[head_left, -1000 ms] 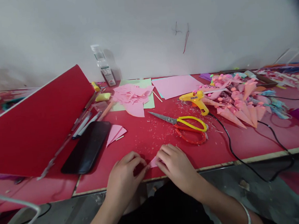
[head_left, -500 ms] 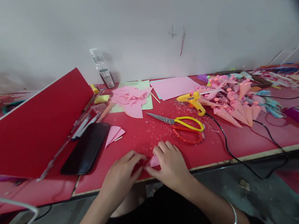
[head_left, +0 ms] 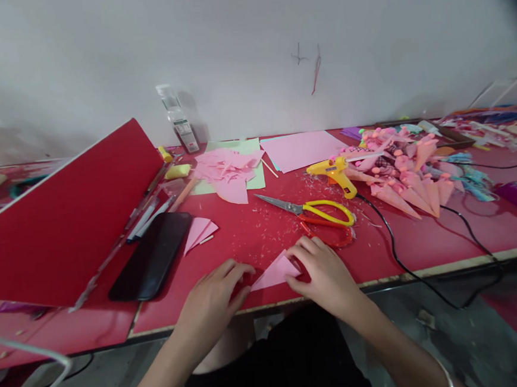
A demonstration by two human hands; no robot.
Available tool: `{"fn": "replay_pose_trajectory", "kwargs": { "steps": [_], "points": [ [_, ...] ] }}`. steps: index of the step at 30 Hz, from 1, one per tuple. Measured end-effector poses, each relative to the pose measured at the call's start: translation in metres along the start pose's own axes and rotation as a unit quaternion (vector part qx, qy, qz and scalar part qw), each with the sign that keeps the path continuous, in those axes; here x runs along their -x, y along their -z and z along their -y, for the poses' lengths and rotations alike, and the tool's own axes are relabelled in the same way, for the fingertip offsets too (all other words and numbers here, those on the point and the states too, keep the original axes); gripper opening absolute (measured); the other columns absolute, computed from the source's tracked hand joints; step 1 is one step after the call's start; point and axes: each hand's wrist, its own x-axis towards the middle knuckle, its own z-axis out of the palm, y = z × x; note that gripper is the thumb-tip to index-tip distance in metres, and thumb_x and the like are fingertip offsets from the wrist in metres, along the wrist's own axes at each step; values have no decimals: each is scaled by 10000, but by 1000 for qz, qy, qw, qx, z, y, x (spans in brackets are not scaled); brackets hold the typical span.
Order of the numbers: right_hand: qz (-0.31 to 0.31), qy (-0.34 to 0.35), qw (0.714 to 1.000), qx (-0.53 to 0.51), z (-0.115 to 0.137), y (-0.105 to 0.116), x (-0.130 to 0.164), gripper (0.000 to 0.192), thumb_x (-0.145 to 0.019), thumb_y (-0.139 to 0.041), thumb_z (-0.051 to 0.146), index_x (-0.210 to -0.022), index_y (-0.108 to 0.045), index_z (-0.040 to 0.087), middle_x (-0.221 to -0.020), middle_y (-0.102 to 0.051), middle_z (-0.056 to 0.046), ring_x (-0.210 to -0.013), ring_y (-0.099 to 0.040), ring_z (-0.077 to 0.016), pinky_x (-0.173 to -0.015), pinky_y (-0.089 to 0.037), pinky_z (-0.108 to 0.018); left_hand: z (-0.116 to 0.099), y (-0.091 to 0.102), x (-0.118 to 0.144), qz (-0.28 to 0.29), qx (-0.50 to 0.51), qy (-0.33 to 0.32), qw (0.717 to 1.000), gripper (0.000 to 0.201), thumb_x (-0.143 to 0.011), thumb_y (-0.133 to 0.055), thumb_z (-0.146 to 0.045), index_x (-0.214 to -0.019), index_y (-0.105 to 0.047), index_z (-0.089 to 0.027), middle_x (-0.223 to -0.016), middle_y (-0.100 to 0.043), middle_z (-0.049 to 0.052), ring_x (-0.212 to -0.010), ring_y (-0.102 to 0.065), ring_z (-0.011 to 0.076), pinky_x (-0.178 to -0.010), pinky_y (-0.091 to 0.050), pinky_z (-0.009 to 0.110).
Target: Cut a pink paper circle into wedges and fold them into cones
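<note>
A small folded piece of pink paper [head_left: 271,274] lies near the front edge of the red table, its narrow point toward the left. The fingers of my left hand [head_left: 217,292] are curled in at that point and pinch it. At the wider right end, my right hand [head_left: 325,272] grips the paper between thumb and fingers. Just beyond the right hand are scissors [head_left: 326,207] with yellow and red handles. More cut pink paper pieces [head_left: 197,231] lie to the left, beside a black phone [head_left: 154,258].
A yellow glue gun [head_left: 340,175] rests by a pile of pink paper cones [head_left: 412,181], its black cord hanging over the table edge. Pink paper scraps [head_left: 230,169] and pink sheets [head_left: 302,150] lie at the back. A red board [head_left: 77,225] leans at left, near a bottle [head_left: 184,128].
My right hand has moved right, toward the scissors' handles, and more of the pink paper shows between the hands. My left hand has stayed nearly in place.
</note>
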Motion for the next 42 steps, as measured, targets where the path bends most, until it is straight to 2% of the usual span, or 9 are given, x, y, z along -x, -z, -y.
{"fn": "replay_pose_trajectory", "kwargs": {
  "steps": [5, 8, 16, 19, 22, 28, 33, 38, 42],
  "points": [
    [0, 5, 1000, -29, -7, 2, 3, 136, -727, -544, 185, -861, -534, 200, -841, -536, -36, -823, -484, -190, -705, -408, -312, 1, -3, 1, -9, -112, -70, 991, 456, -840, -382, -152, -1246, -378, -359, -990, -545, 24, -735, -574, 135, -630, -454, 248],
    [-3, 9, 999, -53, -10, 1, 4, 207, -749, -485, 115, -936, -532, 189, -867, -543, -50, -834, -490, -192, -735, -414, -323, -2, 2, 2, 8, -165, -149, 975, 575, -804, -392, -55, -1234, -364, -435, -1107, -519, 6, -843, -565, 150, -709, -445, 269],
    [-8, 4, 996, -92, -13, 0, 5, 286, -740, -485, 88, -1013, -515, 172, -918, -539, -66, -880, -484, -201, -801, -415, -351, -16, -3, -1, 5, -230, -254, 940, 482, -826, -398, -103, -1277, -361, -268, -1201, -520, 33, -897, -522, 192, -739, -401, 323],
    [-12, 3, 994, -105, -14, -1, 6, 289, -740, -476, 80, -1011, -511, 173, -916, -536, -65, -879, -483, -198, -796, -420, -349, -18, -8, -2, 5, -208, -244, 947, 419, -845, -425, -249, -1262, -391, -226, -1229, -509, 38, -890, -510, 194, -741, -395, 330],
    [-13, -4, 993, -119, -15, 0, 7, 319, -732, -459, 52, -1024, -500, 173, -921, -536, -63, -880, -483, -192, -801, -422, -346, -13, -9, 1, 10, -173, -221, 960, 480, -824, -447, -400, -1268, -386, -227, -1243, -503, 35, -905, -497, 199, -773, -391, 341],
    [-3, -1, 989, -146, -17, 6, 12, 408, -731, -382, -6, -1086, -458, 181, -992, -526, -66, -947, -479, -178, -845, -416, -340, 3, -11, 13, -4, -147, -195, 970, 508, -819, -469, -369, -1296, -347, -243, -1228, -519, 28, -928, -477, 202, -810, -378, 350],
    [6, 8, 988, -155, -21, 6, 15, 480, -699, -320, -53, -1088, -456, 193, -1036, -508, -66, -992, -458, -175, -889, -388, -347, 5, -14, 15, -17, -126, -185, 975, 487, -823, -464, -349, -1288, -356, -256, -1221, -521, 19, -942, -463, 197, -831, -379, 356],
    [3, -9, 983, -181, -18, 6, 12, 301, -789, -451, 116, -1075, -472, 205, -1014, -501, -66, -975, -469, -185, -874, -392, -343, 3, -12, 14, -8, -115, -178, 977, 494, -823, -462, -355, -1295, -348, -263, -1219, -518, 24, -969, -451, 206, -854, -381, 371],
    [18, -7, 983, -181, -15, 6, 4, 176, -732, -554, 125, -891, -526, 195, -928, -488, -41, -889, -485, -172, -807, -409, -313, 1, -6, 12, 6, -94, -181, 979, 467, -837, -427, -385, -1284, -362, -267, -1220, -510, 29, -994, -456, 202, -858, -393, 365]
  ]
}}
